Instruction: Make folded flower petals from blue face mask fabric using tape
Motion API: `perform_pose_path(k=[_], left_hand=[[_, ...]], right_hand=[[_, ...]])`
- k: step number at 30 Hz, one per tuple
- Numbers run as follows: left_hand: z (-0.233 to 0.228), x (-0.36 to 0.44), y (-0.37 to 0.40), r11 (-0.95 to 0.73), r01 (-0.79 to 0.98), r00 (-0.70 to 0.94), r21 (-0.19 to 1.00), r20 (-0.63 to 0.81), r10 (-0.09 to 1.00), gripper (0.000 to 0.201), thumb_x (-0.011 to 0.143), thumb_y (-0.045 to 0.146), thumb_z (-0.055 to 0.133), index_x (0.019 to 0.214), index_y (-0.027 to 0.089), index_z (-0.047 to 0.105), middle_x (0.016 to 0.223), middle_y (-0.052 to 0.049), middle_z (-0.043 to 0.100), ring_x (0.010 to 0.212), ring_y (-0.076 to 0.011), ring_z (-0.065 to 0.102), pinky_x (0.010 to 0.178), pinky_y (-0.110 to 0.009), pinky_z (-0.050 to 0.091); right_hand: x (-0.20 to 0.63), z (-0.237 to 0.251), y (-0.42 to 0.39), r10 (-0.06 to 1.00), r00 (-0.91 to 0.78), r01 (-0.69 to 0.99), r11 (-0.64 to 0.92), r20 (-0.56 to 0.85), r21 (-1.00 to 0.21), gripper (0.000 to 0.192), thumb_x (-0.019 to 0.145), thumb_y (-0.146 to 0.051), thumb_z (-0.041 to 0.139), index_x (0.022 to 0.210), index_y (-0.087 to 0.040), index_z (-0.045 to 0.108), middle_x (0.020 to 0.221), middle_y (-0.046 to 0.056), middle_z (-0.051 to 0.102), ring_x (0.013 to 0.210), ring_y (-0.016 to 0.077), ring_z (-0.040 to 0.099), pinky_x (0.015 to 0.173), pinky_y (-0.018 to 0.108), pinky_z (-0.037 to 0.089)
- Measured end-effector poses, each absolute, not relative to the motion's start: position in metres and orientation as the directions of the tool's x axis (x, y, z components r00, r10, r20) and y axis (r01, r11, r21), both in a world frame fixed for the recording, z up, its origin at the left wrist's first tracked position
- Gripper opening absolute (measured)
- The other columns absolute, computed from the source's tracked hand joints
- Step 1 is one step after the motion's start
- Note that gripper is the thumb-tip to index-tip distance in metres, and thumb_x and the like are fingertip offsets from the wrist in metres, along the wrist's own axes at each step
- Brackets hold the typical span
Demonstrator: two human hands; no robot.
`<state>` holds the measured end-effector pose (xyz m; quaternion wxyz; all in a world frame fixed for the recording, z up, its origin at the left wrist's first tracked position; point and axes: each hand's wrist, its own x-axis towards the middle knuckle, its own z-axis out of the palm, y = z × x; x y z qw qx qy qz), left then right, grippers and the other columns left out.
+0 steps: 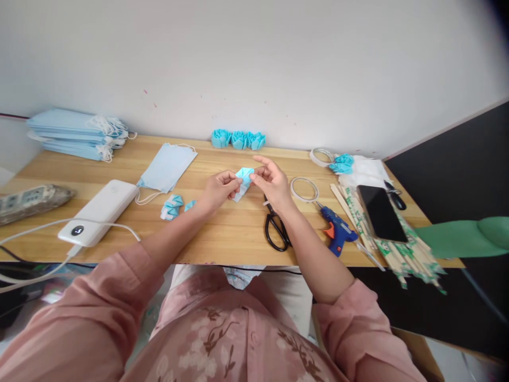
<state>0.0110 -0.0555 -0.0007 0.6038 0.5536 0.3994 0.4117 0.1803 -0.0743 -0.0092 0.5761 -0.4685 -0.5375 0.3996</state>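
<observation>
Between my two hands is a small folded light-blue paper strip, with a pale tail hanging below. My left hand pinches its left edge between thumb and fingers. On the opposite side, my right hand grips the strip with thumb and fingertips, one finger stretched out. Folded blue pieces lie on the table left of my left forearm, and another small blue piece is partly behind that arm. Under my right wrist are black-handled scissors, partly hidden by the forearm.
Three blue paper flowers stand by the wall. A mask stack, loose masks and a cabled white power bank are left. A tape roll, blue glue gun, wrapped chopsticks and phone lie right.
</observation>
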Motion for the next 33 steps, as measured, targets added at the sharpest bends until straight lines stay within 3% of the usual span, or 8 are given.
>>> perform_pose_path(k=[5, 10, 14, 23, 29, 33], left_hand=[[0.000, 0.010, -0.055, 0.024, -0.049, 0.336, 0.999, -0.007, 0.942, 0.026, 0.070, 0.034, 0.072, 0.065, 0.017, 0.053, 0.056, 0.003, 0.056, 0.047, -0.0061, 0.044, 0.049, -0.021, 0.036], [-0.001, 0.010, -0.055, 0.006, -0.046, 0.336, 0.999, 0.010, 0.942, 0.028, 0.069, 0.038, 0.073, 0.064, 0.018, 0.055, 0.057, 0.003, 0.056, 0.049, -0.0068, 0.045, 0.050, -0.021, 0.037], [-0.005, 0.010, -0.054, 0.007, -0.040, 0.347, 0.999, 0.007, 0.938, 0.027, 0.067, 0.039, 0.073, 0.065, 0.017, 0.057, 0.055, 0.004, 0.055, 0.048, -0.0064, 0.045, 0.050, -0.021, 0.038], [-0.004, 0.010, -0.051, -0.022, -0.026, 0.330, 0.999, 0.029, 0.944, 0.025, 0.069, 0.034, 0.072, 0.063, 0.017, 0.054, 0.053, 0.004, 0.053, 0.046, -0.0057, 0.044, 0.048, -0.020, 0.037], [-0.006, 0.008, -0.049, -0.050, -0.005, 0.279, 0.999, 0.050, 0.959, 0.023, 0.074, 0.030, 0.069, 0.063, 0.017, 0.054, 0.054, 0.004, 0.054, 0.047, -0.0054, 0.044, 0.048, -0.019, 0.036], [-0.006, 0.008, -0.048, -0.037, 0.004, 0.263, 0.999, 0.035, 0.964, 0.021, 0.076, 0.026, 0.068, 0.064, 0.017, 0.054, 0.054, 0.004, 0.055, 0.045, -0.0051, 0.043, 0.046, -0.018, 0.035]], right_hand=[[0.187, -0.006, -0.073, 0.936, 0.229, 0.051, 0.263, 0.267, -0.964, 0.050, 0.080, -0.042, 0.068, 0.126, -0.026, 0.057, 0.084, -0.001, 0.061, 0.078, 0.0141, 0.059, 0.075, 0.030, 0.057], [0.186, -0.010, -0.072, 0.964, 0.101, 0.080, 0.239, 0.247, -0.968, 0.056, 0.080, -0.053, 0.068, 0.128, -0.028, 0.056, 0.091, 0.002, 0.065, 0.088, 0.0185, 0.063, 0.078, 0.033, 0.058], [0.183, -0.013, -0.072, 0.963, 0.056, 0.117, 0.256, 0.263, -0.960, 0.057, 0.077, -0.048, 0.070, 0.129, -0.027, 0.057, 0.088, 0.001, 0.066, 0.082, 0.0172, 0.063, 0.080, 0.034, 0.056], [0.191, -0.011, -0.070, 0.918, 0.223, 0.146, 0.301, 0.328, -0.942, 0.046, 0.084, -0.043, 0.065, 0.127, -0.028, 0.058, 0.087, 0.001, 0.066, 0.078, 0.0152, 0.063, 0.076, 0.033, 0.057], [0.231, 0.019, -0.074, 0.818, 0.346, 0.339, 0.348, 0.460, -0.874, 0.042, 0.093, -0.049, 0.053, 0.131, -0.032, 0.055, 0.095, 0.003, 0.067, 0.079, 0.0134, 0.063, 0.068, 0.028, 0.056], [0.240, 0.045, -0.096, 0.820, 0.253, 0.495, 0.346, 0.513, -0.797, 0.029, 0.092, -0.040, 0.057, 0.117, -0.027, 0.066, 0.088, 0.001, 0.067, 0.075, 0.0128, 0.064, 0.067, 0.028, 0.054]])
